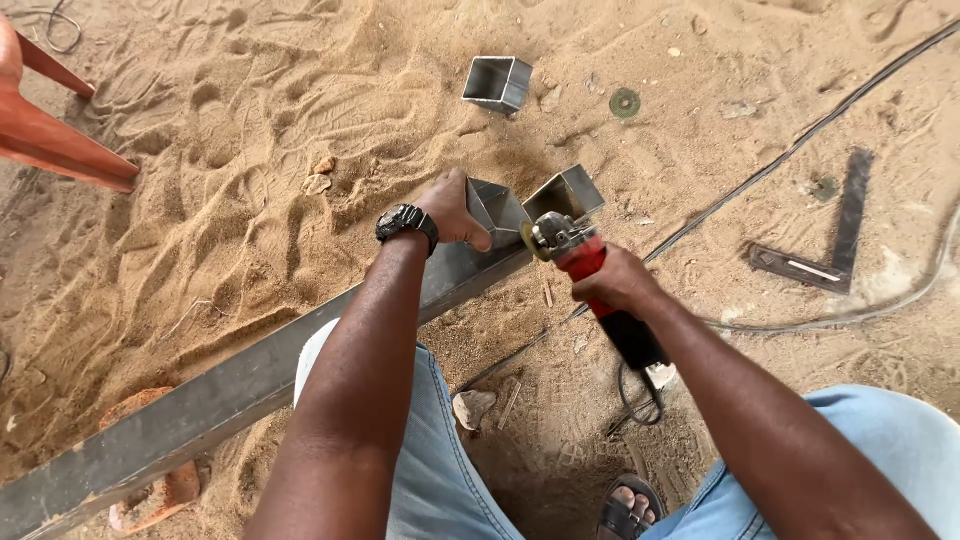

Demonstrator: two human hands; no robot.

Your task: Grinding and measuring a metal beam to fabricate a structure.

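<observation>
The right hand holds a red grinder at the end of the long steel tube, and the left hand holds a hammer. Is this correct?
Not quite. In the head view the left hand holds no hammer; it rests on the tube. The right hand does hold the red grinder at its end.

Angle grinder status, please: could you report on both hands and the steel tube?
Right hand grips red angle grinder, disc at tube end. Left hand presses on long steel tube. Grinder's cord loops near the knee; cut-off piece lies apart.
</observation>
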